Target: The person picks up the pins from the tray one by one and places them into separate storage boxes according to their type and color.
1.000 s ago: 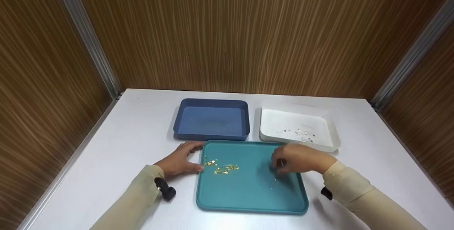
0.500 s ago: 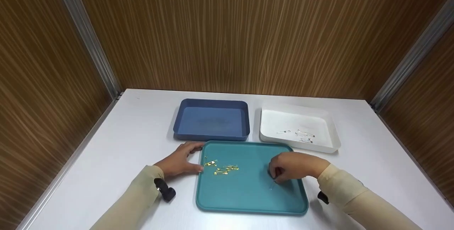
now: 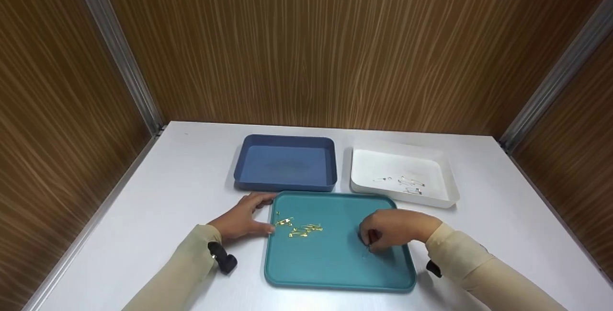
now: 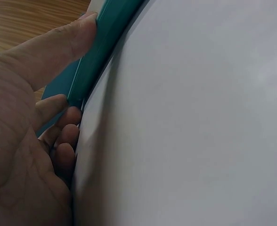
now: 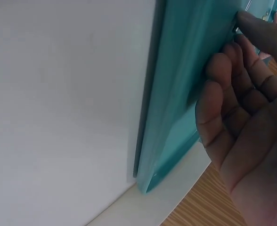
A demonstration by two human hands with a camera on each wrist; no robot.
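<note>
A teal tray (image 3: pixel 335 272) lies on the white table in front of me. My left hand (image 3: pixel 261 213) rests against its left rim (image 4: pixel 101 42), thumb on the edge and fingers beside it. Several gold safety pins (image 3: pixel 300 227) lie on the tray just right of that hand. My right hand (image 3: pixel 368 242) is curled over the tray's right part, thumb and fingertips pinching a small silver safety pin (image 3: pixel 368 250) that lies on the tray floor. In the right wrist view the right hand (image 5: pixel 237 35) hides most of the pin.
Behind the teal tray stand a blue tray (image 3: pixel 249 157) on the left and a white tray (image 3: pixel 445 167) on the right, which holds several silver pins (image 3: pixel 406 182). Wooden walls enclose the table on three sides.
My right hand has moved down and slightly left over the teal tray, and its fingertips have closed on the silver pin. The left hand has stayed put.
</note>
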